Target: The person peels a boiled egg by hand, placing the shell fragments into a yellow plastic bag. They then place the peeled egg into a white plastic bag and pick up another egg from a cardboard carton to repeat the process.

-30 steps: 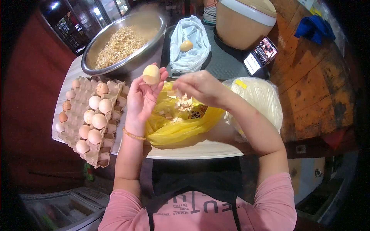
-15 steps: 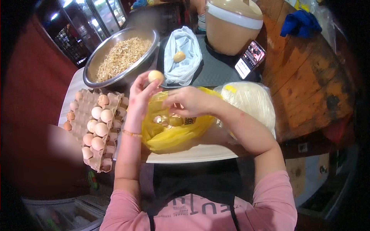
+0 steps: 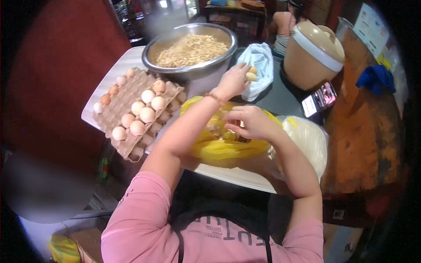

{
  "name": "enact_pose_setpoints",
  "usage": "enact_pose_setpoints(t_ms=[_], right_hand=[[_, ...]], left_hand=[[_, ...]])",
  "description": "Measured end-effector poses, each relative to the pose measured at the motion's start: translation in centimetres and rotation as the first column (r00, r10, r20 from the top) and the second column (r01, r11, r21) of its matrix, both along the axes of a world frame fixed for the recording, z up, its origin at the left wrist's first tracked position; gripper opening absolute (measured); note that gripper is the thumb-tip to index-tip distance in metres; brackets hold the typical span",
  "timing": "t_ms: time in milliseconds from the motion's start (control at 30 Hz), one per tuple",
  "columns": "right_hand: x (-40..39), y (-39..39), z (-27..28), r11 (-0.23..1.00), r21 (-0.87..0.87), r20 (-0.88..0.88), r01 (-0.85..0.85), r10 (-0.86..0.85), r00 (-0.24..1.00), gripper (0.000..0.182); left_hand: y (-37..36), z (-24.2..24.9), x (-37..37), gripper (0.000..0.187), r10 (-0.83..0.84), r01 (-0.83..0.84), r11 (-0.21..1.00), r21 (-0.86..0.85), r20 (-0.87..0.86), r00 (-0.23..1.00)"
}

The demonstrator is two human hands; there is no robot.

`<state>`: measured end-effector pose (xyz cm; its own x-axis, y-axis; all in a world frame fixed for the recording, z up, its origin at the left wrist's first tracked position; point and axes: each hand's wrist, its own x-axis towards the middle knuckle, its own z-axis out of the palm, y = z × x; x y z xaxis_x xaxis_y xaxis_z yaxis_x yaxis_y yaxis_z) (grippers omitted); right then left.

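Note:
My left hand (image 3: 233,82) reaches to the light blue plastic bag (image 3: 262,59), its fingers curled around a pale yellow egg (image 3: 251,77). Just behind that egg, another egg (image 3: 253,69) shows in the bag. Over the yellow plastic bag (image 3: 219,150) hangs my right hand (image 3: 250,122), its fingers bent and apart from the thumb, with nothing clearly held. Pieces of eggshell (image 3: 215,126) lie inside the yellow bag, partly hidden by my arm and hand. To the left, a cardboard egg tray (image 3: 125,96) carries several white and brown eggs (image 3: 148,115).
A metal bowl (image 3: 147,61) of sprouts stands at the back. Right of the blue bag are a beige lidded container (image 3: 307,57) and a phone (image 3: 319,100). A plastic-wrapped white bundle (image 3: 307,140) sits beside my right forearm. Another person (image 3: 283,26) is in the background.
My left hand has carried the egg from above the yellow bag over to the light blue bag. My right hand stays over the yellow bag. The view has shifted.

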<state>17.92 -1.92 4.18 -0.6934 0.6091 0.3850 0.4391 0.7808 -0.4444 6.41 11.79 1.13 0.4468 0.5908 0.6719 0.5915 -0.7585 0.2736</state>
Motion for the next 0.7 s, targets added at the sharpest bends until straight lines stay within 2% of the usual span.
enact_pose_setpoints(t_ms=[67,133,167,233,267,367,400,467,500,600,700], right_hand=[[-0.1,-0.1,0.0,1.0,0.004,0.0,0.003,-0.003,1.0,0.013],[-0.1,0.0,0.0,0.994,0.084,0.094,0.065,-0.073,0.993,0.011],[-0.1,0.2,-0.2,0.994,0.084,0.087,0.065,-0.072,0.994,0.011],[-0.3,0.7,-1.0,0.97,0.221,0.038,0.101,-0.112,0.993,0.011],[-0.5,0.7,-1.1,0.971,0.212,0.035,0.107,-0.117,0.992,0.011],[-0.8,0.8,-1.2,0.959,0.24,-0.017,0.148,-0.149,0.989,0.012],[-0.5,0.6,-1.1,0.958,0.243,-0.017,0.152,-0.152,0.988,0.012],[-0.2,0.5,-0.7,0.955,0.229,0.043,0.189,-0.204,0.978,0.016],[-0.1,0.6,-0.6,0.954,0.242,0.033,0.179,-0.193,0.981,0.016],[0.2,0.5,-0.4,0.959,0.206,0.002,0.195,-0.2,0.98,0.016],[0.3,0.5,-0.3,0.96,0.191,0.055,0.207,-0.221,0.974,0.014]], left_hand=[[-3.6,3.3,-3.3,0.026,-0.012,-0.02,0.985,0.172,0.183,0.983],[-8.1,5.6,-8.9,0.026,0.221,-0.214,0.975,-0.059,0.145,0.964],[-9.0,5.0,-11.8,0.031,0.33,-0.344,0.936,0.077,0.146,0.932],[-11.3,5.4,-16.3,0.024,0.622,-0.622,0.783,0.009,-0.002,0.783],[-12.3,5.8,-17.8,0.023,0.739,-0.744,0.669,-0.002,-0.109,0.665],[-13.9,5.4,-20.1,0.026,0.701,-0.75,0.66,-0.052,-0.318,0.639],[-13.9,4.9,-20.2,0.026,0.699,-0.747,0.663,-0.05,-0.315,0.641],[-13.7,3.7,-21.0,0.031,0.645,-0.662,0.746,0.066,-0.316,0.696],[-13.5,3.7,-21.2,0.034,0.623,-0.635,0.77,0.067,-0.297,0.724],[-13.2,3.7,-21.1,0.039,0.616,-0.637,0.771,0.005,-0.26,0.743],[-13.3,3.9,-20.2,0.042,0.611,-0.634,0.771,-0.06,-0.215,0.762]])
